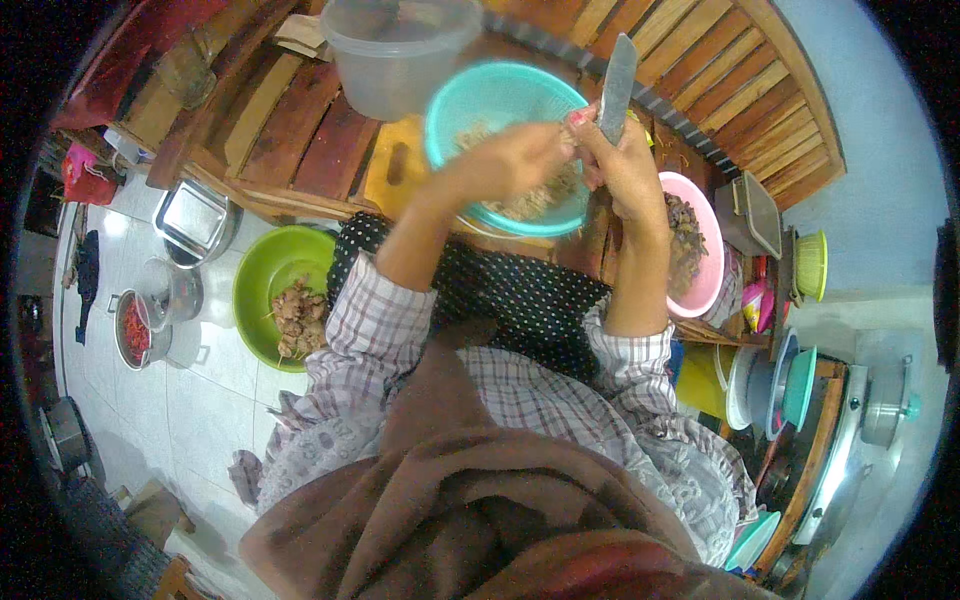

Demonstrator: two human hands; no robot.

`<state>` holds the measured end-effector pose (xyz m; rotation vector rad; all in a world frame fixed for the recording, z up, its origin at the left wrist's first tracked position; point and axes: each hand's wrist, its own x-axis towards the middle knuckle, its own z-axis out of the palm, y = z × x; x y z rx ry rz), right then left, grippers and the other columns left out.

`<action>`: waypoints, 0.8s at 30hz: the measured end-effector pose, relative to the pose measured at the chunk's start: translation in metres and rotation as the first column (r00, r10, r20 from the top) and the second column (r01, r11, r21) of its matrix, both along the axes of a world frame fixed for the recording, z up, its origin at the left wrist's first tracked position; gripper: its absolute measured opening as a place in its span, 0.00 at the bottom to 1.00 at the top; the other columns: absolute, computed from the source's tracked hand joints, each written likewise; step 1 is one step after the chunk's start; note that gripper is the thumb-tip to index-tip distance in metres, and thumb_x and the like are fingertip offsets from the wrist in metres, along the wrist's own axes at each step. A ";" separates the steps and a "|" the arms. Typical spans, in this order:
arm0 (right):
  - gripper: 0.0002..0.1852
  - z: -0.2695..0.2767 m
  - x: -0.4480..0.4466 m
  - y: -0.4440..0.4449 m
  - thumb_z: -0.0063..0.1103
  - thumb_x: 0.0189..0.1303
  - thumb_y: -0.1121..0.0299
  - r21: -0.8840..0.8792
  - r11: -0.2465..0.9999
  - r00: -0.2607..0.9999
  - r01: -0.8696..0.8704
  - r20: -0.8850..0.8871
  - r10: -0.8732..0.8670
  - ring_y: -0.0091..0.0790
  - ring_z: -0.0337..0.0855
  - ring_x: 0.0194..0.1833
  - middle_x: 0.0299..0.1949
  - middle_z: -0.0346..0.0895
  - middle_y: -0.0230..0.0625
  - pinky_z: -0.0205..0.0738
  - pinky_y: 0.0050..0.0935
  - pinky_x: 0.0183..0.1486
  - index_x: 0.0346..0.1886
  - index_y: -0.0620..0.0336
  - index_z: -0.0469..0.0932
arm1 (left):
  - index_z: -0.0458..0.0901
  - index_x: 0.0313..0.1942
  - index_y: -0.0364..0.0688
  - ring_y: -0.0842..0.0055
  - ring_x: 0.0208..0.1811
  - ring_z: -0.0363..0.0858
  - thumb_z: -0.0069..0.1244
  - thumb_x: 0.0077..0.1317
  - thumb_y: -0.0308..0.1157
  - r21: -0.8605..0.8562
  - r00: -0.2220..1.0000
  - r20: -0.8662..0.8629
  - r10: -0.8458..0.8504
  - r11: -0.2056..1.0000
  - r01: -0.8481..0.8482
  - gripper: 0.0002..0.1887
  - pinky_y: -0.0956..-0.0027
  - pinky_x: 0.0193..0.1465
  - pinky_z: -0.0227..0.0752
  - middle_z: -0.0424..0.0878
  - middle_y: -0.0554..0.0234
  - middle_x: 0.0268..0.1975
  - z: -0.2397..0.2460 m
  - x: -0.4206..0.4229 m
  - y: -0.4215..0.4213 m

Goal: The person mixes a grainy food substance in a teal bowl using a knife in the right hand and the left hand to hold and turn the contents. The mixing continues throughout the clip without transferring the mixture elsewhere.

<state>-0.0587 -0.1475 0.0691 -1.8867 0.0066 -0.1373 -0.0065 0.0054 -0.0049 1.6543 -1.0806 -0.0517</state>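
My right hand (628, 161) is shut on a knife, its broad metal blade (619, 82) pointing up and away from me. My left hand (517, 157) is blurred, its fingertips meeting those of the right. Whether they pinch a small piece of food cannot be made out. Both hands are above a turquoise plastic basin (444, 97), which has pale shredded food (536, 199) inside. A pink bowl (712, 259) of dark cut pieces (684, 232) sits to the right of my right forearm. Under the basin's left side lies a yellow cutting board (386, 176).
A translucent plastic tub (397, 75) stands behind the board on the wooden bench (330, 142). On the tiled floor at left are a green basin (251, 292) of brownish food pieces (298, 315), a pot (135, 337) with red contents and a metal container (193, 217). A lidded box (754, 214) stands right.
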 end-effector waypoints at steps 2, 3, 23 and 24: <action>0.14 -0.001 0.001 0.001 0.51 0.65 0.58 -0.080 0.996 0.999 0.042 0.025 -0.040 0.18 0.58 0.14 0.16 0.61 0.23 0.53 0.20 0.16 0.41 0.59 0.74 | 0.69 0.58 0.38 0.60 0.55 0.74 0.37 0.71 0.44 -0.052 0.988 0.117 0.106 0.994 -0.100 0.23 0.58 0.58 0.67 0.76 0.46 0.52 -0.011 -0.001 -0.003; 0.16 -0.001 0.001 0.002 0.47 0.67 0.56 -0.140 0.987 0.996 0.084 0.049 -0.077 0.18 0.58 0.15 0.16 0.60 0.22 0.53 0.20 0.17 0.44 0.59 0.74 | 0.71 0.54 0.36 0.56 0.53 0.74 0.39 0.70 0.42 -0.047 0.970 0.188 0.151 0.988 -0.145 0.21 0.57 0.57 0.67 0.76 0.44 0.50 -0.015 -0.001 -0.004; 0.25 -0.002 0.004 0.023 0.29 0.71 0.56 -0.690 0.696 0.976 0.202 0.198 -0.087 0.65 0.76 0.41 0.34 0.77 0.61 0.67 0.57 0.46 0.41 0.67 0.75 | 0.73 0.41 0.33 0.46 0.38 0.74 0.40 0.65 0.34 -0.159 0.919 0.264 0.294 0.953 -0.259 0.12 0.50 0.41 0.67 0.78 0.40 0.38 -0.001 -0.008 -0.017; 0.25 -0.001 0.005 0.017 0.31 0.71 0.56 -0.630 0.760 0.987 0.159 0.115 -0.112 0.65 0.75 0.42 0.39 0.76 0.62 0.67 0.56 0.48 0.43 0.67 0.76 | 0.72 0.48 0.33 0.47 0.42 0.75 0.38 0.67 0.35 -0.137 0.892 0.346 0.292 0.956 -0.260 0.16 0.51 0.45 0.68 0.78 0.40 0.43 0.000 -0.011 -0.015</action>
